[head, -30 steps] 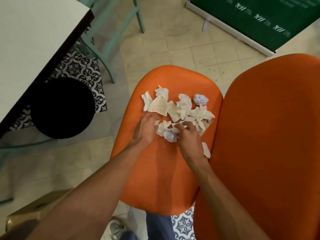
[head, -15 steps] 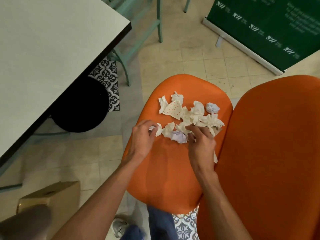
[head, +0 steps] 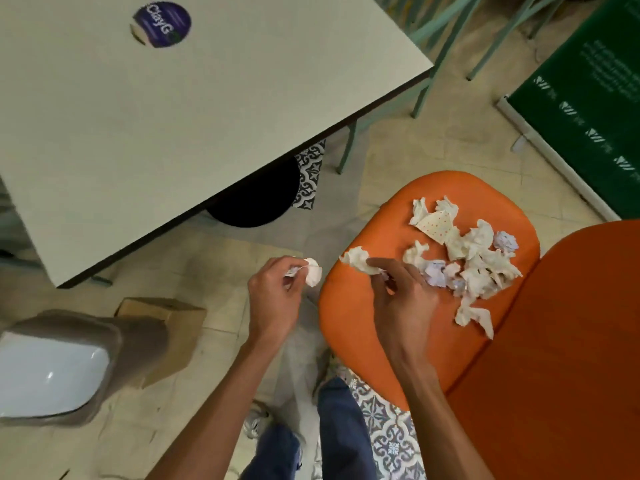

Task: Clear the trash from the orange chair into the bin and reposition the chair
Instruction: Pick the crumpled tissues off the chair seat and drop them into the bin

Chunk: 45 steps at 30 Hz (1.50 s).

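The orange chair (head: 367,317) stands at the right, its seat towards me and its backrest at the far right. A heap of crumpled white paper scraps (head: 474,258) lies on the far right part of the seat. My left hand (head: 277,292) is off the seat's left edge, above the floor, and pinches a small crumpled paper wad (head: 312,271). My right hand (head: 398,296) hovers over the seat's left part and pinches another crumpled paper piece (head: 360,261). The bin (head: 117,344), grey-brown with a white liner, stands at the lower left on the floor.
A pale table (head: 173,116) with a purple round sticker fills the upper left. Its black round base (head: 252,202) sits under it. Teal chair legs (head: 426,88) and a green banner (head: 588,109) stand behind. A cardboard box (head: 169,313) lies beside the bin. My legs are below.
Both hands have lifted off the heap, each with a paper piece. My left hand moved left past the seat edge. The view swung left, bringing the bin into sight.
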{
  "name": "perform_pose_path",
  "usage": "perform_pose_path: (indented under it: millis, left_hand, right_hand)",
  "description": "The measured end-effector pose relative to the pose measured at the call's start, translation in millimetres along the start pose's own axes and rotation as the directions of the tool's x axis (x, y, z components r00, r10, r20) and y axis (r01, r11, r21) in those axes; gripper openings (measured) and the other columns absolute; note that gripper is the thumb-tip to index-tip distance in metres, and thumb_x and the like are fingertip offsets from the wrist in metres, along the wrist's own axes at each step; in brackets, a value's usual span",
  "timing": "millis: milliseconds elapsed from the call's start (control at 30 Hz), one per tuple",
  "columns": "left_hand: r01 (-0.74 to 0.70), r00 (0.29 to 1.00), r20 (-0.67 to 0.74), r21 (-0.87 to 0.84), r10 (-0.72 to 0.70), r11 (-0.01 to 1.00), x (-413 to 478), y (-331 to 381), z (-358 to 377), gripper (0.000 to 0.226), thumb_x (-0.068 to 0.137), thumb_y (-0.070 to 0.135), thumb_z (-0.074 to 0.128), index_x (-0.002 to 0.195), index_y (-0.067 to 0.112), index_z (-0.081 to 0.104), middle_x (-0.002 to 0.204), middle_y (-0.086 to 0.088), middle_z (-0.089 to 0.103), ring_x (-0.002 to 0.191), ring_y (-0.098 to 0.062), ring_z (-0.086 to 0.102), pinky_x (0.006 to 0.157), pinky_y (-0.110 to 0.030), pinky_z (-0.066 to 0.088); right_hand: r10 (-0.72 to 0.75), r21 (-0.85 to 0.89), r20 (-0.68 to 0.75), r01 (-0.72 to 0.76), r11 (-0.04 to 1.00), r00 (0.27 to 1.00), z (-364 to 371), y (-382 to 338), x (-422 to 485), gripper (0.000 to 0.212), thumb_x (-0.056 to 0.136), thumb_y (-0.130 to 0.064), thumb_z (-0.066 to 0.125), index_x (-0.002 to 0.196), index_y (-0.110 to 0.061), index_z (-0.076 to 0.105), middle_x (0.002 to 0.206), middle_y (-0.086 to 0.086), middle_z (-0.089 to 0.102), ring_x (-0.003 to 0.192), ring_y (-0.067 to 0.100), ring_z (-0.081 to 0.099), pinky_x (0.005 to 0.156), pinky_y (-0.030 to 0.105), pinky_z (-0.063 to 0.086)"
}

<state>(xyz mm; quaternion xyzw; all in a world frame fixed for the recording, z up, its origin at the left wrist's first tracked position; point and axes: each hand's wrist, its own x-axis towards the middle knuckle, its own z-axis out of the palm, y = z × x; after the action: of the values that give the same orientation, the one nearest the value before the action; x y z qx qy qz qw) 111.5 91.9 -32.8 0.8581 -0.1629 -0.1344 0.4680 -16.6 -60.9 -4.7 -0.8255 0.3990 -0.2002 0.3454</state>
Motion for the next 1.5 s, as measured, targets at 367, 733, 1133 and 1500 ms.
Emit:
perform_pose_path:
  millis: [367, 733, 1133, 1500]
  left_hand:
    - [0.255, 0.921, -0.287, -0.061, -0.262, 0.965, -95.5, -96.7, -178.3, 0.014, 0.094, 0.014, 0.076, 0.107, 0.021, 0.078, 0.104, 0.008, 0.076, 0.094, 0.001, 0.070, 0.076, -0.006, 0.051]
    - [0.367, 0.761, -0.572, -0.010, -0.307, 0.930, -155.5, -176.7, -285.7, 0.017, 0.088, 0.003, 0.080, 0.105, 0.006, 0.077, 0.105, -0.007, 0.077, 0.092, -0.010, 0.068, 0.082, 0.002, 0.044]
    - [0.382, 0.686, -0.648, -0.068, -0.332, 0.922, -165.8, -222.7, -318.9, 0.012, 0.092, 0.009, 0.079, 0.102, 0.014, 0.077, 0.100, 0.001, 0.073, 0.088, -0.006, 0.069, 0.074, -0.014, 0.056]
    - [0.485, 0.860, -0.315, 0.256, -0.401, 0.836, -126.5, -261.3, -301.2, 0.037, 0.098, 0.004, 0.063, 0.134, 0.002, 0.060, 0.141, -0.013, 0.055, 0.127, -0.027, 0.056, 0.105, -0.038, 0.050]
  right_hand:
    - [-0.224, 0.093, 0.333, 0.205, 0.974, 0.916, 115.6, -121.2, -111.5, 0.029, 0.094, 0.000, 0.072, 0.106, -0.025, 0.081, 0.106, -0.006, 0.074, 0.085, 0.000, 0.066, 0.080, 0.003, 0.044]
    - [-0.431, 0.184, 0.565, 0.403, 0.897, 0.703, 236.9, -202.7, -191.9, 0.029, 0.088, 0.006, 0.072, 0.102, -0.018, 0.079, 0.101, -0.001, 0.077, 0.080, 0.010, 0.069, 0.079, 0.018, 0.055]
    - [-0.353, 0.083, 0.862, 0.587, 0.806, 0.363, 352.5, -232.5, -226.8, 0.031, 0.091, 0.001, 0.056, 0.116, -0.013, 0.067, 0.125, 0.006, 0.058, 0.101, 0.031, 0.066, 0.081, 0.027, 0.055]
    - [-0.329, 0.139, 0.928, 0.656, 0.742, 0.175, 385.2, -230.8, -237.7, 0.060, 0.101, 0.002, 0.048, 0.160, -0.004, 0.036, 0.169, 0.015, 0.029, 0.151, 0.039, 0.037, 0.119, 0.055, 0.040]
